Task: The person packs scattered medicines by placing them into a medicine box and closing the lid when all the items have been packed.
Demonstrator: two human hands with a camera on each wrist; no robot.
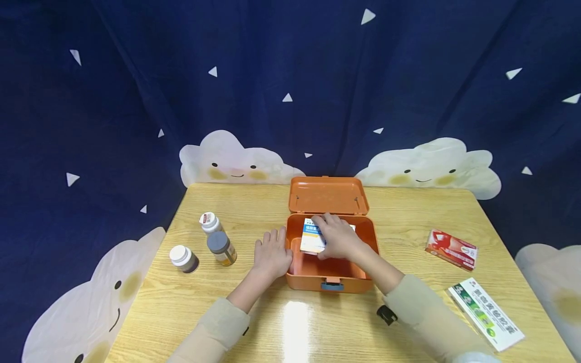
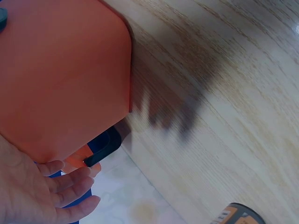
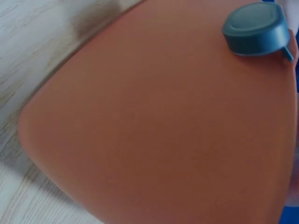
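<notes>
An orange plastic storage box (image 1: 313, 283) stands with its lid (image 1: 328, 195) tipped back and a blue-grey latch (image 1: 332, 286) on its front. My right hand (image 1: 339, 238) reaches inside, gripping a white, blue and yellow medicine box (image 1: 312, 237) from above, fingers at the far edge and thumb at the near one; it covers much of the carton. At the box's left rim rests my left hand (image 1: 271, 257), with fingers loosely extended; the left wrist view shows them beside the orange wall. The right wrist view mostly shows the box's front, so the grip is hidden there.
Left on the wooden table stand a white bottle (image 1: 210, 222), a grey-capped bottle (image 1: 222, 248) and a white-capped dark bottle (image 1: 183, 258). Right lie a red medicine box (image 1: 451, 249) and a white-green one (image 1: 485, 313). A small black object (image 1: 387, 315) lies near my right sleeve.
</notes>
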